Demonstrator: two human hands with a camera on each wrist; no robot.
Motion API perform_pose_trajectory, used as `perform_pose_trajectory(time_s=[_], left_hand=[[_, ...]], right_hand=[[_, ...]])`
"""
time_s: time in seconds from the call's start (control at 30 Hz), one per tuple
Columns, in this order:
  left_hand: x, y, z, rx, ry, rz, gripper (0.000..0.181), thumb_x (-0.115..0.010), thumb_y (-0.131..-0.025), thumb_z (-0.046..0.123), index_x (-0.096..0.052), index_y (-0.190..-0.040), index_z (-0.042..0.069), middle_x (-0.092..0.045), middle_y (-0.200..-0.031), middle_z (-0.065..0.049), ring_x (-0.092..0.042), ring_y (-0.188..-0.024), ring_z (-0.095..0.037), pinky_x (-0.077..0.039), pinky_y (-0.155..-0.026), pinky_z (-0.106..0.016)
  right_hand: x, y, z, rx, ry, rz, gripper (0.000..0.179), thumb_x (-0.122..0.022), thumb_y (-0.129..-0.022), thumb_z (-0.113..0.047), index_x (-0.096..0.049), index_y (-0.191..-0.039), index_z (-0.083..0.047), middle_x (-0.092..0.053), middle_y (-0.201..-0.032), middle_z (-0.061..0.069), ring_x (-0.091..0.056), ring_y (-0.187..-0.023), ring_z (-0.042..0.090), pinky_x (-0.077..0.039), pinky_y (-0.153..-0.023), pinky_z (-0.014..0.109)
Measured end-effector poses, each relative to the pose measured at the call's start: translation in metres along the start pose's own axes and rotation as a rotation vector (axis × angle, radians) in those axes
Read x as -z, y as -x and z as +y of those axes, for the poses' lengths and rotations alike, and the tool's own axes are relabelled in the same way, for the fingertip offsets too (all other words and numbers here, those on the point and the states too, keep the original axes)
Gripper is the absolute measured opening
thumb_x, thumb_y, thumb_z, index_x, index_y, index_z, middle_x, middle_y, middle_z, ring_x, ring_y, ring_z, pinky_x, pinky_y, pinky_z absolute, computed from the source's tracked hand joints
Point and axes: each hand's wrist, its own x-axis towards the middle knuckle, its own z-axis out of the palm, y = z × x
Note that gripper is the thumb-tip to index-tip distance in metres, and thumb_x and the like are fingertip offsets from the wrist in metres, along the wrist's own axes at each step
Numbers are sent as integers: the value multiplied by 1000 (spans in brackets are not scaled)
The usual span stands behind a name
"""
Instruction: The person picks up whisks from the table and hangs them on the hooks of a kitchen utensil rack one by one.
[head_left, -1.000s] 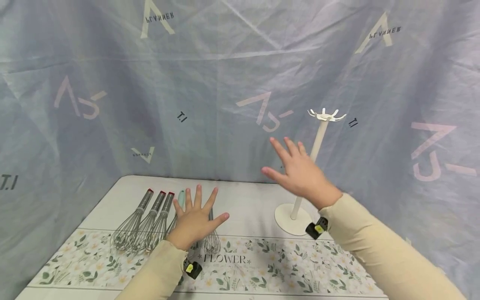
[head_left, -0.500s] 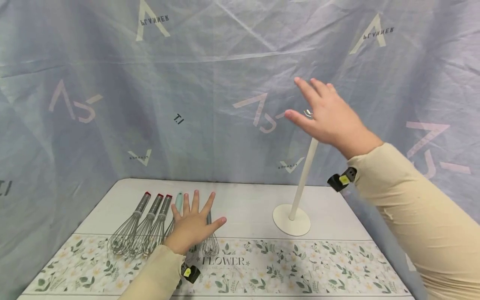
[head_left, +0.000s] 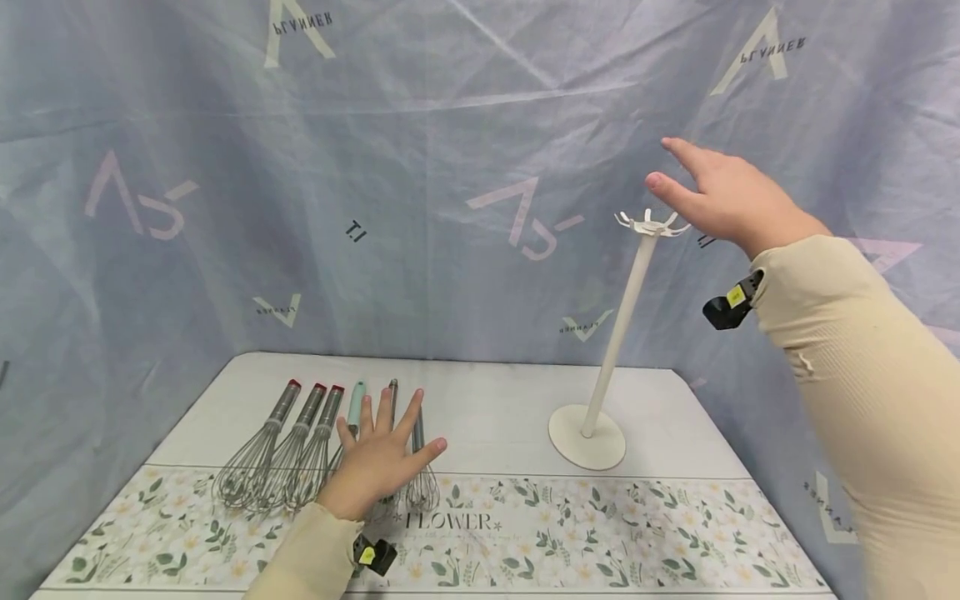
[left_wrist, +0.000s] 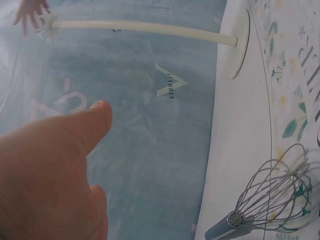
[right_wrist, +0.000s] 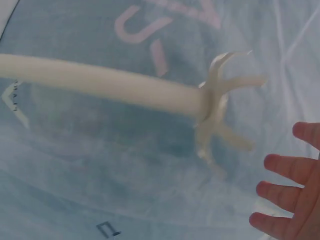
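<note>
My left hand [head_left: 375, 462] hovers with spread fingers over a row of whisks, holding nothing. It partly hides a whisk with a mint-green handle [head_left: 357, 406] and a metal-handled one beside it. Left of the hand lie wire whisks with red-tipped handles [head_left: 279, 406]; to its right lies a grey-handled whisk [left_wrist: 272, 192], clear in the left wrist view. My right hand [head_left: 738, 200] is raised beside the hooked top of a white stand [head_left: 621, 333], its fingers extended and nothing in it. In the right wrist view a gap shows between the fingertips and the stand's hooks [right_wrist: 220, 107].
The stand's round base [head_left: 566, 437] rests on the right half of the white table [head_left: 487, 417]. A floral strip with lettering [head_left: 525, 533] runs across the table's front. Grey-blue printed cloth [head_left: 420, 167] hangs behind and at both sides.
My right hand has risen and moved right, passing in front of the stand's top to its right side. The left hand has barely shifted. The whisks and stand stay where they were.
</note>
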Motion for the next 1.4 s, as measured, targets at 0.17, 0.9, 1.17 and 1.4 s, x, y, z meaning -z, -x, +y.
perform_pose_trajectory(time_s=[0.17, 0.9, 1.17, 1.4], left_hand=[[-2, 5, 0, 2, 23, -17, 94, -29, -90, 85, -1, -162, 33, 13, -165, -23, 24, -146, -49, 25, -101, -75], [-13, 4, -5, -63, 68, 143, 87, -43, -96, 72, -13, -164, 27, -10, -164, -30, -6, -149, -55, 1, -108, -80], [11, 0, -25, -116, 170, 339, 69, -55, -103, 46, -34, -157, 9, -48, -147, -26, -60, -117, -46, -50, -89, -63], [43, 1, -55, -58, 220, 384, 62, -54, -104, 43, -39, -154, 8, -58, -131, -23, -63, -101, -37, -52, -76, -53]], right_hand=[[-12, -3, 15, -2, -99, -82, 73, -28, -106, -56, -11, -164, -16, -19, -164, 25, -22, -145, 54, -18, -113, 70], [-53, 3, 23, 64, -95, -32, 61, -27, -109, -49, -43, -155, -13, -40, -158, 17, -31, -147, 42, -25, -116, 60], [-57, 2, 25, 91, -73, 10, 60, -25, -110, -45, -48, -151, -8, -44, -155, 19, -34, -145, 42, -26, -117, 58], [-58, 2, 24, 79, -91, 6, 60, -25, -109, -47, -47, -152, -12, -43, -156, 16, -34, -145, 41, -27, -116, 58]])
